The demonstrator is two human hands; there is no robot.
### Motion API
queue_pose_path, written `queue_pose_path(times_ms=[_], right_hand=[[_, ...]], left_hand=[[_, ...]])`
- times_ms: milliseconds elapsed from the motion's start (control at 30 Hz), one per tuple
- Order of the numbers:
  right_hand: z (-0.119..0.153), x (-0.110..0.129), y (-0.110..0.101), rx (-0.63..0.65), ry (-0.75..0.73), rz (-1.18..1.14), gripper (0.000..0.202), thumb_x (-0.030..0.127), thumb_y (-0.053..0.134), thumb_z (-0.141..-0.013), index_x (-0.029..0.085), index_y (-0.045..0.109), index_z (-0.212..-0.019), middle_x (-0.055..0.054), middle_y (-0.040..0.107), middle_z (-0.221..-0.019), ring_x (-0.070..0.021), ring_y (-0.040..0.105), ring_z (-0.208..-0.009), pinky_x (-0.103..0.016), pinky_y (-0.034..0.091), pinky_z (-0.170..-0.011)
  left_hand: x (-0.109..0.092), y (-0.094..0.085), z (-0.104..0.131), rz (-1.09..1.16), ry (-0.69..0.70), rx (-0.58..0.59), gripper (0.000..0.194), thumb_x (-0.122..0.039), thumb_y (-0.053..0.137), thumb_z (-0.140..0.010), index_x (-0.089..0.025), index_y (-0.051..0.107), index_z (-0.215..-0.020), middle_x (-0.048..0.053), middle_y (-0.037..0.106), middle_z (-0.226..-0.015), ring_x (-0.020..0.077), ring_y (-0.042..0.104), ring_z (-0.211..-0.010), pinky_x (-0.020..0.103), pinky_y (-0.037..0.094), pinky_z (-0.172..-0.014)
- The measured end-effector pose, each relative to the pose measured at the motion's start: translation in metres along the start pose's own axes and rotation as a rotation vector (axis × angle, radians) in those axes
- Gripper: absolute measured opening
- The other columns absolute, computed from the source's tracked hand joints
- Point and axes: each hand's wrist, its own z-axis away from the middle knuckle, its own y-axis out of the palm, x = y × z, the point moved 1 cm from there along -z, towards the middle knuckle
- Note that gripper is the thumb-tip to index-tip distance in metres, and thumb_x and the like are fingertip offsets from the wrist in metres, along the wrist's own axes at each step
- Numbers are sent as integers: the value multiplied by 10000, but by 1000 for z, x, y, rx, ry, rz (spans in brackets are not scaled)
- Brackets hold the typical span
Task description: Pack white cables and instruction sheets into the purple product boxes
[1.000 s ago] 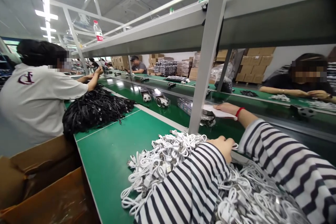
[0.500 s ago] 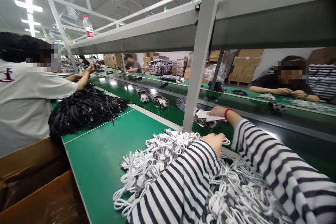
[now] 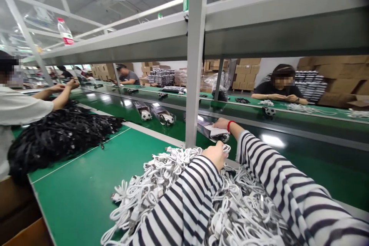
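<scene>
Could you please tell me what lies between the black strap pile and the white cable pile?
In the head view, green tabletop marked with a white line lies between them.

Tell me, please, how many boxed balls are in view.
3: one boxed ball and another left of the post; a third at the right hand. The post may hide more.

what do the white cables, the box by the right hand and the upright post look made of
White cables: probably soft plastic or rubber, smooth, bending in tight loops; plug ends shine like metal.
Box: likely thin printed card, judging by its flat panels; its exact finish is unclear.
Post: probably painted metal, pale grey and straight-edged, though coating could hide another material.
</scene>
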Motion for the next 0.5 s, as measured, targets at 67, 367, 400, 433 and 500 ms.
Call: queue_pose_path(times_ms=[67, 367, 400, 433, 500], right_hand=[[-1, 6, 7, -71, 0, 51, 346, 375, 616, -749, 94, 641, -949, -206, 656, -1009, -283, 607, -921, -355, 454, -756], [28, -27, -41, -293, 133, -42, 681, 669, 285, -807, 105, 666, -783, -202, 664, -928, -291, 610, -892, -318, 421, -696], [37, -26, -43, -352, 115, -125, 657, 658, 274, -816, 130, 651, -708, -168, 675, -848, -263, 615, -821, -296, 412, -648], [46, -23, -43, -408, 83, -210, 641, 661, 272, -815, 154, 623, -642, -129, 669, -755, -233, 607, -737, -279, 395, -598], [64, -9, -37, -500, -16, -356, 623, 694, 274, -794, 185, 537, -548, -51, 599, -581, -173, 535, -580, -255, 340, -509]], left_hand=[[-1, -2, 1, -4, 33, -22, 239, -278, 466, -842, -195, 483, -1065, 93, 608, -835, 266, 596, -814, 309, 451, -690], [-3, -14, 4, 143, 6, -148, 243, -362, 376, -889, -259, 483, -1081, 18, 618, -811, 206, 598, -782, 258, 433, -670], [-3, -15, 4, 169, -49, -185, 256, -372, 361, -893, -242, 479, -1079, 29, 617, -808, 213, 596, -772, 266, 430, -664], [-2, -15, 3, 199, -101, -222, 276, -391, 355, -894, -227, 476, -1080, 41, 616, -816, 220, 593, -771, 274, 426, -660], [0, -17, 2, 279, -164, -285, 323, -444, 377, -882, -216, 473, -1090, 48, 615, -834, 227, 586, -780, 281, 416, -661]])
